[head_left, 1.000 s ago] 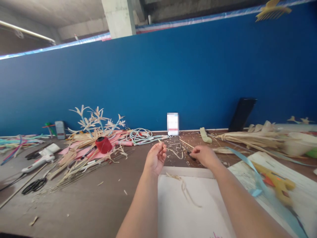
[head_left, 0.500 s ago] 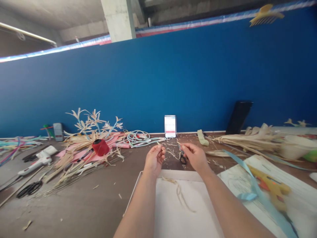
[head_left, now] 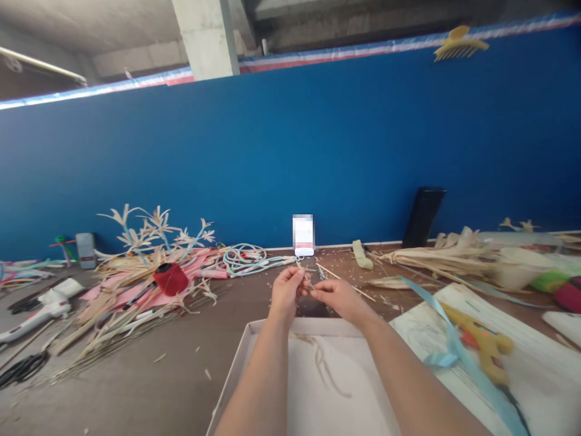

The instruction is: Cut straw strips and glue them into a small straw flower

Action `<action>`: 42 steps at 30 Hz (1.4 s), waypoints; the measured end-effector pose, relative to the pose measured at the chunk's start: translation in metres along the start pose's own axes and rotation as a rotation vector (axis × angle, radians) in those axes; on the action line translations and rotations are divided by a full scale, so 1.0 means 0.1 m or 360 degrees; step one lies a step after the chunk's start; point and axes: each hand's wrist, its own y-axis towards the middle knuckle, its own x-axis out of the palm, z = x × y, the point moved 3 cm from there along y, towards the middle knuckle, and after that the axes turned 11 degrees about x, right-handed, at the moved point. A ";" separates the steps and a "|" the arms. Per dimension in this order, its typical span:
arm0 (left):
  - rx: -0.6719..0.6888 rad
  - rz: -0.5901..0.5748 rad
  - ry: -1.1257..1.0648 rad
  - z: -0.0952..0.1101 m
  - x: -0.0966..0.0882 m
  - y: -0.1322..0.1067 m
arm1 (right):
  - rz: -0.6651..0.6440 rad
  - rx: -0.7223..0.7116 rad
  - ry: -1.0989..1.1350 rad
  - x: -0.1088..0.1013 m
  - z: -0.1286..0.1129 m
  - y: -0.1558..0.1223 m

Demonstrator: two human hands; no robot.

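My left hand (head_left: 287, 293) is closed in a pinch, with a small pale tip of dried plant strip (head_left: 298, 264) showing above its thumb. My right hand (head_left: 340, 298) meets it from the right, fingertips pressed together at a thin straw-coloured strip (head_left: 309, 281) between the two hands. The strip's ends are hidden by my fingers. Both hands are above the far edge of a shallow white box (head_left: 303, 326). Inside that box lies a curled dried strand (head_left: 321, 363). Just beyond my right hand, a thin pale stick (head_left: 331, 274) shows among scraps.
Left are a red thread spool (head_left: 171, 279), dried-leaf flowers (head_left: 157, 233), a white glue gun (head_left: 39, 318) and black-handled scissors (head_left: 25, 368). A lit phone (head_left: 304, 235) leans on the blue partition (head_left: 272, 151). Right are a yellow glue gun (head_left: 481, 342), blue ribbon (head_left: 447, 327) and dried husks (head_left: 426, 257).
My hands have come together from a gap apart, the right one moving left to the left one's fingertips. The view has turned slightly right. Black scissor handles beyond my right hand are now hidden.
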 end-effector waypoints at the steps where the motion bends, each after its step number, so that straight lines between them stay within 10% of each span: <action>1: 0.0022 0.0011 -0.0001 0.01 -0.02 -0.01 | -0.0012 0.0029 -0.0004 0.00 0.02 0.00; 9: 0.0160 0.0171 0.0010 0.06 -0.13 -0.02 | -0.0184 0.0216 0.0355 0.07 0.07 0.02; 20: 0.0253 0.0187 0.0175 0.08 -0.16 -0.02 | 0.0379 0.0012 0.0152 -0.07 0.03 0.05; 25: 0.0593 0.0683 0.1141 0.38 -0.44 -0.02 | 0.0707 0.0123 0.0232 -0.16 0.13 0.08; 34: 0.0023 -0.0342 0.2849 0.31 -0.30 -0.10 | 0.0756 0.0059 0.0312 -0.15 0.11 0.04; 42: -0.0039 -0.0493 0.3065 0.20 -0.28 -0.08 | 0.0675 0.0047 0.0315 -0.11 0.12 0.05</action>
